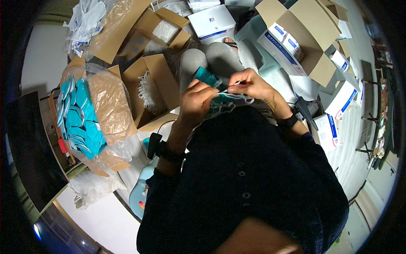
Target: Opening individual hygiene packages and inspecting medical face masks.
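Over my lap, my left hand (196, 99) pinches a white elastic cord (226, 92) beside a teal face mask (205, 76). My right hand (250, 86) is closed on the cord too, its thumb and fingertips pressed together just right of the left hand. The mask shows beyond the left fingers; its lower part is hidden by them. More white loops hang below both hands against my dark top.
At the left, a plastic-lined carton (116, 101) holds several teal masks (80, 120). Beside it an open carton (163, 80) contains white cords (146, 91); a smaller one (146, 19) has white pieces. A white box (211, 20) stands ahead; a large carton (319, 55) is at the right.
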A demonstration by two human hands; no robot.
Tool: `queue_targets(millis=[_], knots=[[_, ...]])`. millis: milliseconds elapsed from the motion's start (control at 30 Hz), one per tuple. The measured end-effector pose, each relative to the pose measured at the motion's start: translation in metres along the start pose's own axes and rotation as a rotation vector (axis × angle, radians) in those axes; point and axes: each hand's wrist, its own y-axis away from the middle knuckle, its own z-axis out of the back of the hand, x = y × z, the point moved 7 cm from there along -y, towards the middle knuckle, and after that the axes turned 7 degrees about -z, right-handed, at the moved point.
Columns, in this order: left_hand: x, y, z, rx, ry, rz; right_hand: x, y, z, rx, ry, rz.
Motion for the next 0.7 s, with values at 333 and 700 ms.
queue_targets(millis=[333,700], knots=[[0.046,0.025,0.025,-0.591,0.442,0.609,0.032,0.019,0.031,-0.515,0.14,0.298],[0.04,0.036,0.027,-0.74,0.426,0.543,0.018,-0.002,0.0,-0.547,0.405,0.403]])
